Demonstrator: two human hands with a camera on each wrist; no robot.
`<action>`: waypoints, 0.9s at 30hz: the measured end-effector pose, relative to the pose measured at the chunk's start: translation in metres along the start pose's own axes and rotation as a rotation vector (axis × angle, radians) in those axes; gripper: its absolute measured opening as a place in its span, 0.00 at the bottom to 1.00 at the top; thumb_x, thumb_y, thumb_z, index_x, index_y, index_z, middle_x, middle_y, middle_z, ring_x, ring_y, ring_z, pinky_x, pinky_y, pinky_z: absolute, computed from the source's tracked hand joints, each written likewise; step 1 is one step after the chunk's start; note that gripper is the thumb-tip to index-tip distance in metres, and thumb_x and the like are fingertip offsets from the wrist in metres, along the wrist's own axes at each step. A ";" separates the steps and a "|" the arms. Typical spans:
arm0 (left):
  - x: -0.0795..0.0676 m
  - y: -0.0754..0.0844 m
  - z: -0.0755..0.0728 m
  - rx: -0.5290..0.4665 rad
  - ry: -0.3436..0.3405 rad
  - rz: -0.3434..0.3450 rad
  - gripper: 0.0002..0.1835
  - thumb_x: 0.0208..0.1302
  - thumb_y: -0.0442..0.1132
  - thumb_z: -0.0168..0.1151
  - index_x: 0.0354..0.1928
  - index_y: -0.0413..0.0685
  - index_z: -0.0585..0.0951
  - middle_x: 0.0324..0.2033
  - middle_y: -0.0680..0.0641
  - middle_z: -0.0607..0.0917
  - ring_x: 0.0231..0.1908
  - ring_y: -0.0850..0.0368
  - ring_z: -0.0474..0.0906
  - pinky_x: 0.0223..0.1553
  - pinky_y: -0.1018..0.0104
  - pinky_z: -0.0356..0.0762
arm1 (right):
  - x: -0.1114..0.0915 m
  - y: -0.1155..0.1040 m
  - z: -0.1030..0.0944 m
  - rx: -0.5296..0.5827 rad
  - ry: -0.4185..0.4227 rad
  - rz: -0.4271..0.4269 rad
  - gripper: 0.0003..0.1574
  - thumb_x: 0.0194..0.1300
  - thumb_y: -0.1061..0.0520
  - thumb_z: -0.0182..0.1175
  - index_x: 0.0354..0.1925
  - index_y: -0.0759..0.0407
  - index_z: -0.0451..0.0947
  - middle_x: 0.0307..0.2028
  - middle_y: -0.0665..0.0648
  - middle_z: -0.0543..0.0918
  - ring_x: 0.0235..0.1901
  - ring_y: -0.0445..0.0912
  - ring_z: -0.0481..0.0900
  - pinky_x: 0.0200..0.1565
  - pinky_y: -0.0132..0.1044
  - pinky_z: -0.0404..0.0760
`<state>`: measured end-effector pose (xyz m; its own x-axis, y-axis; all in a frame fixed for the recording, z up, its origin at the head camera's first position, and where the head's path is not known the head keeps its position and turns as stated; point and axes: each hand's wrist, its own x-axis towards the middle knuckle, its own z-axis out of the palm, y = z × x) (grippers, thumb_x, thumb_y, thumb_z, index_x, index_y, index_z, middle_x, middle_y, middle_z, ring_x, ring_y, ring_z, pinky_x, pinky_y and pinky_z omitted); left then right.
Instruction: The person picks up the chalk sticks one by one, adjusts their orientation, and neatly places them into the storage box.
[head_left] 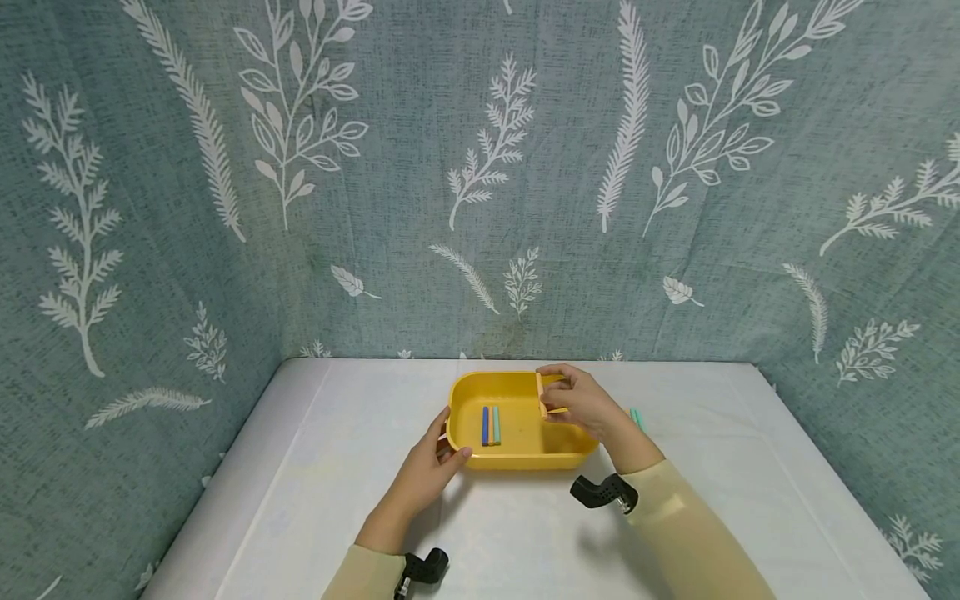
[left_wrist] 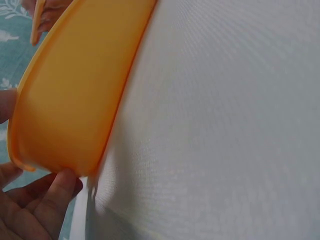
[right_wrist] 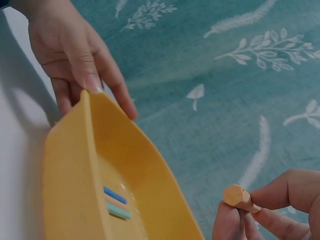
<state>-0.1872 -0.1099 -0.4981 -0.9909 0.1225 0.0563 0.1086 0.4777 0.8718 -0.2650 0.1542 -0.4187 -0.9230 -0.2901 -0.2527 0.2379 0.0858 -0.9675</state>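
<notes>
A yellow plastic tub (head_left: 517,461) sits on the white table in front of me. My left hand (head_left: 422,477) grips its left end, thumb and fingers about the corner and rim. Above the right part of the tub, my right hand (head_left: 592,406) pinches an orange chalk stick (head_left: 541,395); its flat end faces the camera in the right wrist view. On the tub's floor, left of the middle, a blue chalk stick (head_left: 485,427), an orange one (head_left: 491,427) and a mint green one (head_left: 497,426) lie side by side.
Mint green sticks (head_left: 637,419) lie on the table to the right of the tub, partly hidden by my right forearm. Teal leaf-patterned cloth (head_left: 480,275) hangs behind the table and on both sides.
</notes>
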 end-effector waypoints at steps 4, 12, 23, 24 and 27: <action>0.000 -0.001 0.000 0.000 0.002 0.003 0.43 0.61 0.52 0.60 0.72 0.60 0.47 0.65 0.44 0.63 0.59 0.49 0.68 0.56 0.59 0.71 | 0.007 0.004 0.009 -0.010 -0.003 0.014 0.30 0.61 0.68 0.57 0.61 0.57 0.65 0.46 0.69 0.73 0.32 0.50 0.75 0.36 0.42 0.82; 0.000 -0.002 0.000 -0.003 -0.002 0.003 0.43 0.61 0.52 0.59 0.72 0.60 0.47 0.65 0.43 0.63 0.59 0.49 0.68 0.56 0.58 0.71 | 0.022 0.018 0.026 -0.046 0.004 0.041 0.32 0.59 0.69 0.58 0.61 0.60 0.65 0.42 0.66 0.75 0.28 0.49 0.75 0.40 0.48 0.82; 0.000 -0.002 0.000 -0.005 -0.004 0.003 0.42 0.61 0.53 0.59 0.72 0.60 0.47 0.65 0.43 0.63 0.59 0.48 0.68 0.56 0.58 0.71 | 0.037 0.035 0.042 -0.088 0.019 0.094 0.29 0.59 0.69 0.58 0.59 0.60 0.67 0.38 0.63 0.75 0.27 0.49 0.75 0.34 0.44 0.83; 0.000 -0.002 0.000 -0.010 -0.006 0.004 0.42 0.61 0.53 0.59 0.72 0.60 0.47 0.65 0.42 0.63 0.59 0.48 0.68 0.56 0.58 0.71 | 0.038 0.036 0.043 -0.090 0.025 0.105 0.29 0.59 0.69 0.58 0.59 0.59 0.68 0.38 0.63 0.75 0.27 0.49 0.75 0.34 0.43 0.83; 0.000 -0.002 0.000 -0.017 -0.008 0.004 0.42 0.61 0.52 0.59 0.72 0.60 0.47 0.65 0.42 0.63 0.59 0.48 0.68 0.55 0.58 0.71 | 0.042 0.041 0.046 -0.116 0.048 0.118 0.29 0.57 0.68 0.60 0.58 0.59 0.69 0.37 0.62 0.75 0.26 0.49 0.76 0.33 0.41 0.83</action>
<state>-0.1875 -0.1111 -0.4995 -0.9897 0.1317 0.0558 0.1111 0.4627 0.8795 -0.2799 0.1017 -0.4692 -0.9047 -0.2260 -0.3612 0.3116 0.2271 -0.9227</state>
